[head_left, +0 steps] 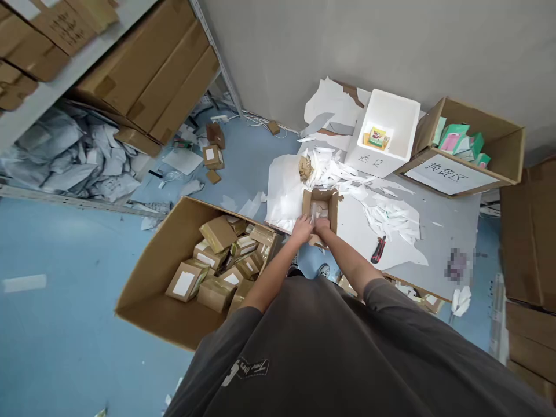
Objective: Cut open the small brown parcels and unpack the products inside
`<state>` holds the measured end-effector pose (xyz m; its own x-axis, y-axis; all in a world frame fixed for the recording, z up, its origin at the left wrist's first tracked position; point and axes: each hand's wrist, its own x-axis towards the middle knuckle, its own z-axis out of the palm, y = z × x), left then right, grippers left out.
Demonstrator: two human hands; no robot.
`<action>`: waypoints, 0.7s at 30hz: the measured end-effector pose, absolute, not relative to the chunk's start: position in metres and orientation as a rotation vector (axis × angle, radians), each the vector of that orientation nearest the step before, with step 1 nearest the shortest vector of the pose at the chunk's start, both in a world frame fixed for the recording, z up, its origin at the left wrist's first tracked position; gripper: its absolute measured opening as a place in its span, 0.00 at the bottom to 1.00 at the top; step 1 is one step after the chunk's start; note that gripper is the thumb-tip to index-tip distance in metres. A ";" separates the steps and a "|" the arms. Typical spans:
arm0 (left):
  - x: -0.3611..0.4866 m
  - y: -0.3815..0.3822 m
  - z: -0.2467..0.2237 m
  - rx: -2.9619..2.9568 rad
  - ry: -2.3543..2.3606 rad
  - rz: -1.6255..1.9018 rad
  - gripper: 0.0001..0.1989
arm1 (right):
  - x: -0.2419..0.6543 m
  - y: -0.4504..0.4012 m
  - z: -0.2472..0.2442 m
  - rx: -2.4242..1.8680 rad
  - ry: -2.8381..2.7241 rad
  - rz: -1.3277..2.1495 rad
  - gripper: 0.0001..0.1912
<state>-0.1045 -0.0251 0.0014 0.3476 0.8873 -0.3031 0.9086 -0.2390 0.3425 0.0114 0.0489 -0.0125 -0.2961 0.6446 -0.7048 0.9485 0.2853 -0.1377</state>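
Observation:
A small open cardboard box (332, 209) stands at the near edge of the work table. My left hand (303, 228) is closed on the box's left near edge. Over the near side, my right hand (321, 225) reaches into the box with its fingers curled; what they hold, if anything, is hidden. Pale, clear-looking packing (320, 207) shows inside, beyond my right hand. White paper scraps (324, 168) and a crumpled brown paper wad (305, 168) lie just behind the box. To the right of the box rests a red and black utility knife (379, 249).
A large carton (147, 284) of small taped parcels stands on the left. At the table's back are a white foam bin (393, 116) and a cardboard bin (512, 145) holding green packets. Shelving (65, 75) with cartons rises at left; stacked boxes (527, 243) stand at right.

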 end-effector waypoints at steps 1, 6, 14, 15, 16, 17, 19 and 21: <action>-0.105 -0.027 -0.002 2.185 1.543 -0.094 0.20 | 0.013 0.047 -0.012 1.432 1.998 -0.762 0.24; -0.109 -0.036 -0.019 2.270 1.391 -0.103 0.10 | 0.048 0.028 0.004 1.594 1.997 -0.740 0.24; -0.072 -0.026 -0.001 2.285 1.304 0.163 0.10 | 0.149 -0.050 0.029 1.998 2.159 -0.650 0.34; -0.058 -0.026 0.007 2.303 1.275 0.208 0.10 | 0.165 -0.060 0.030 2.092 2.163 -0.671 0.35; -0.042 -0.026 0.014 2.322 1.237 0.254 0.10 | 0.182 -0.070 0.032 2.187 2.167 -0.679 0.35; -0.023 -0.026 0.022 2.339 1.188 0.298 0.10 | 0.201 -0.080 0.034 2.280 2.166 -0.674 0.35; 0.024 -0.027 0.037 2.372 1.067 0.368 0.11 | 0.246 -0.104 0.039 2.451 2.140 -0.621 0.32; 0.083 -0.031 0.047 2.418 0.921 0.393 0.12 | 0.298 -0.133 0.045 2.598 2.070 -0.524 0.30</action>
<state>0.0828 -0.0305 0.0474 0.7270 0.6816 0.0826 0.5313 -0.6347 0.5611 0.2978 -0.1329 0.0453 0.2034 0.9737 -0.1023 0.9053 -0.2269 -0.3592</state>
